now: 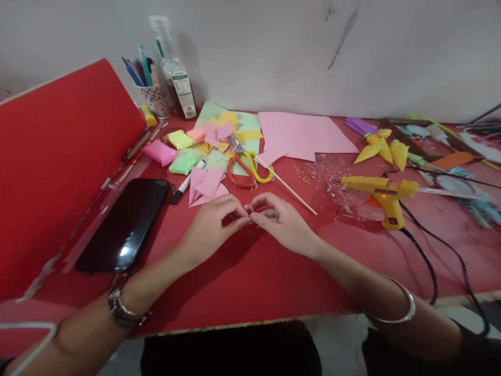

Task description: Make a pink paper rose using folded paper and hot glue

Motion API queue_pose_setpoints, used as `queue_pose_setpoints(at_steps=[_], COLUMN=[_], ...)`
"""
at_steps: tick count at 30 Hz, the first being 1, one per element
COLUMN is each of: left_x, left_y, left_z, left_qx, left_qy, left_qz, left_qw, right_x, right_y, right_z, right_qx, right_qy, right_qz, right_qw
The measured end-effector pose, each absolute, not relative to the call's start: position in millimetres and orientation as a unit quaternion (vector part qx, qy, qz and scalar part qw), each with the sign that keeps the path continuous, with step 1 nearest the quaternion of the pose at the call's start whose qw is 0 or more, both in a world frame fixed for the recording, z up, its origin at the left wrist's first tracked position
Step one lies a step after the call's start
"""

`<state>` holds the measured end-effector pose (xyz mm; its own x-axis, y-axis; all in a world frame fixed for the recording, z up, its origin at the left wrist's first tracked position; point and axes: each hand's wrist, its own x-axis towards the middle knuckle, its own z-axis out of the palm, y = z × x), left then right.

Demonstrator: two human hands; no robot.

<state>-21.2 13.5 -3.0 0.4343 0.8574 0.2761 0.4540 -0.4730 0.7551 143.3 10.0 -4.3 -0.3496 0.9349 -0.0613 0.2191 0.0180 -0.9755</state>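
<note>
Both hands meet over the red table, fingertips almost touching. A small rolled piece of pink paper sits pinched between them, mostly covered by the fingers. My left hand is closed on its left side, thumb against forefinger. From the right, my right hand pinches the same piece. Just beyond the fingers lie scissors with one orange and one yellow handle, a thin wooden stick and folded pink paper pieces.
A yellow glue gun with its cord lies right, near yellow paper flowers. Pink sheets lie at the back. A black phone, a marker, clay packets, a pen cup and a bottle are left.
</note>
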Motion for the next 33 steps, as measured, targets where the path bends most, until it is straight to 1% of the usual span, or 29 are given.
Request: queue_pose_setpoints(at_steps=[6, 11, 16, 27, 33], left_x=[-23.2, -23.1, -26.8, -28.7, -27.9], left_y=[15.0, 17.0, 18.4, 18.4, 17.6], left_z=[-4.3, -4.1, -3.8, -3.9, -3.5], left_qx=[0.805, 0.808, 0.824, 0.846, 0.852], left_qy=[0.410, 0.421, 0.399, 0.397, 0.411], left_qz=[0.317, 0.300, 0.296, 0.278, 0.253], left_qw=[0.288, 0.283, 0.271, 0.221, 0.202], right_x=[144.1, 144.5, 144.5, 143.8, 143.9], right_y=[12.2, 12.7, 13.3, 12.8, 12.1], right_z=[-2.3, -1.0, 0.7, 1.2, -1.5], right_qx=[-0.456, -0.451, -0.446, -0.453, -0.457], right_qy=[-0.628, -0.605, -0.589, -0.603, -0.631], right_qz=[0.536, 0.570, 0.587, 0.563, 0.536], right_qw=[0.331, 0.326, 0.331, 0.338, 0.325])
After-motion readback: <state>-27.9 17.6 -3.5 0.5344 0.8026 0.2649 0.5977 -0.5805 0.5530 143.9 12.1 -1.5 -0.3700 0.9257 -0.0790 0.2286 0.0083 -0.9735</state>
